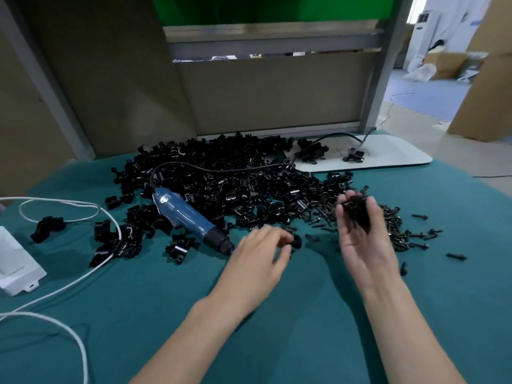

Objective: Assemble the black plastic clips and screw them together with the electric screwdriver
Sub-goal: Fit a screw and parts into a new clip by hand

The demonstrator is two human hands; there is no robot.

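Hands at lower centre: right hand (365,245), palm up, cups a cluster of black screws (356,209); left hand (259,254) curls its fingers at one black clip (296,241) on the tabletop (166,300); blur hides the grip. Electric screwdriver (188,217) lies left of it, against the clip pile (221,173) at centre frame.

Your right hand (363,239) cups screws (356,210), right of electric screwdriver (188,217); your left hand (260,253), blurred, touches black clip (296,241) beside its tip.

Screwdriver (185,217) left of screws (399,231) — clips (221,173) behind
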